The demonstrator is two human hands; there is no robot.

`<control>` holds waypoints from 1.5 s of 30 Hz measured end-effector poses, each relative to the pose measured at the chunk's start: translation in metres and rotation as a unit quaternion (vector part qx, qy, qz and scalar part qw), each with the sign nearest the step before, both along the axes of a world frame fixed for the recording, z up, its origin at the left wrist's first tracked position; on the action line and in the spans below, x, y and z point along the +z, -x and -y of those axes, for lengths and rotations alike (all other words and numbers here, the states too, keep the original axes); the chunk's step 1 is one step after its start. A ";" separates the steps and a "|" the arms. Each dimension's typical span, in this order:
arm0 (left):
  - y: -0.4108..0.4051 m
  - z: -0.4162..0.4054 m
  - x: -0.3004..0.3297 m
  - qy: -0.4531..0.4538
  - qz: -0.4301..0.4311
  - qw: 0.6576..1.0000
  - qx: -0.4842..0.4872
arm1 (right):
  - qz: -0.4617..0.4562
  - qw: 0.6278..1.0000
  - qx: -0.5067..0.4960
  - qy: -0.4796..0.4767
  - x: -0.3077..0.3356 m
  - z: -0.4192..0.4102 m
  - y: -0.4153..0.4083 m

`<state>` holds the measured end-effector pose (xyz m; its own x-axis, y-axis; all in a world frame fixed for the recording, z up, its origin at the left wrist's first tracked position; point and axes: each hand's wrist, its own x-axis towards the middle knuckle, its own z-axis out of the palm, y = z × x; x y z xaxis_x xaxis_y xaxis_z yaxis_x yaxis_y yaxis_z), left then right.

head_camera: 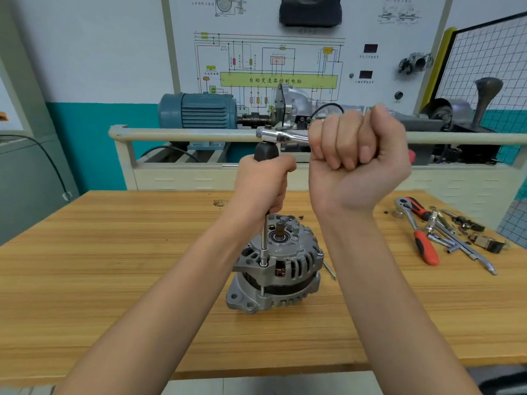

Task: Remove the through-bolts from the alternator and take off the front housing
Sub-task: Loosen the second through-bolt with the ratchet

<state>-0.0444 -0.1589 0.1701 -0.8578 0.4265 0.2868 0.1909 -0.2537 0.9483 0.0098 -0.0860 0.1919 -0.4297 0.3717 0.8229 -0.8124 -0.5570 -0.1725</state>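
Observation:
A grey alternator (278,266) stands upright on the wooden bench (114,252), shaft end up. A long socket driver (264,240) stands vertically, its socket seated on a through-bolt at the front-left of the housing. My left hand (263,183) grips the driver's black handle. A chrome ratchet (281,136) sits on top of that handle, and my right hand (359,158) grips the ratchet's handle in a fist. One removed through-bolt (330,270) lies on the bench beside the alternator's right side.
At the right of the bench lie a red-handled ratchet (419,232), extension bars and small parts (462,235). Behind the bench stands a training rig with a blue motor (196,111), a rail (185,135) and a wiring board.

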 end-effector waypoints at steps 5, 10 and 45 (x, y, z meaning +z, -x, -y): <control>-0.001 -0.006 -0.002 -0.014 -0.003 0.998 0.062 | -0.054 0.968 -0.230 -0.088 -0.006 0.027 -0.005; 0.006 0.010 -0.001 0.007 -0.028 0.997 -0.078 | -0.018 0.999 -0.025 -0.040 0.004 0.001 0.000; 0.012 0.015 0.003 0.039 -0.030 0.969 -0.242 | 0.083 0.959 0.226 0.148 0.005 -0.024 0.020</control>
